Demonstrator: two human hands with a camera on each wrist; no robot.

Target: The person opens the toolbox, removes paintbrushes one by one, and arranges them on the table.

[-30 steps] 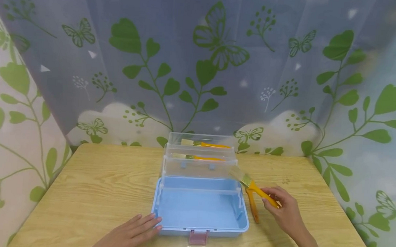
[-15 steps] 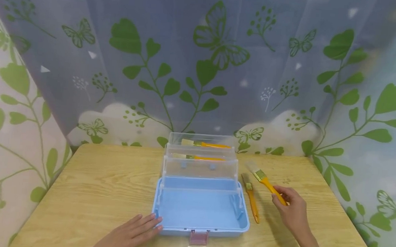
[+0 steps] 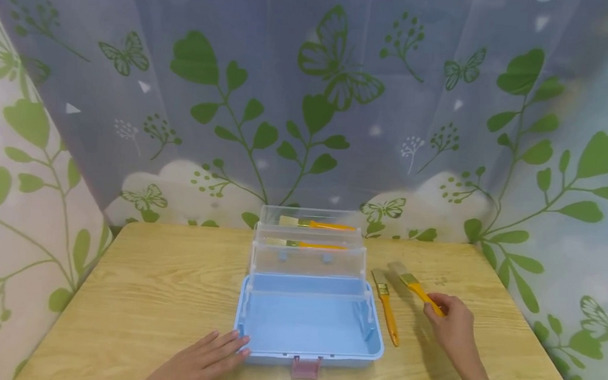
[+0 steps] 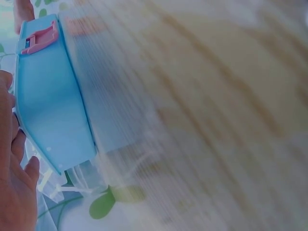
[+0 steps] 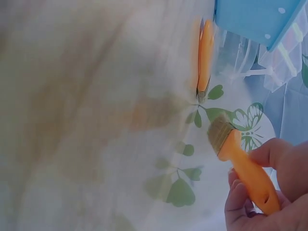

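Observation:
My right hand [image 3: 452, 325] pinches a flat paintbrush [image 3: 424, 294] by its orange handle, bristles pointing away toward the back left. In the right wrist view the held paintbrush [image 5: 248, 168] shows its pale bristles and metal ferrule, with thumb and fingers round the handle. A second paintbrush [image 3: 389, 314] lies on the table between that hand and the blue box [image 3: 305, 325]. My left hand [image 3: 199, 359] rests with straight fingers on the box's front left corner. The box stands open, its clear trays raised at the back.
One paintbrush [image 3: 328, 226] lies in the upper clear tray and another [image 3: 321, 246] in the tray below it. A pink latch [image 3: 305, 368] hangs at the box's front. Patterned curtains [image 3: 308, 125] border the wooden table [image 3: 170, 281] at the back and sides.
My right hand has moved the held paintbrush to the right and lower, away from the box and past the brush on the table. The left hand has stayed at the box corner.

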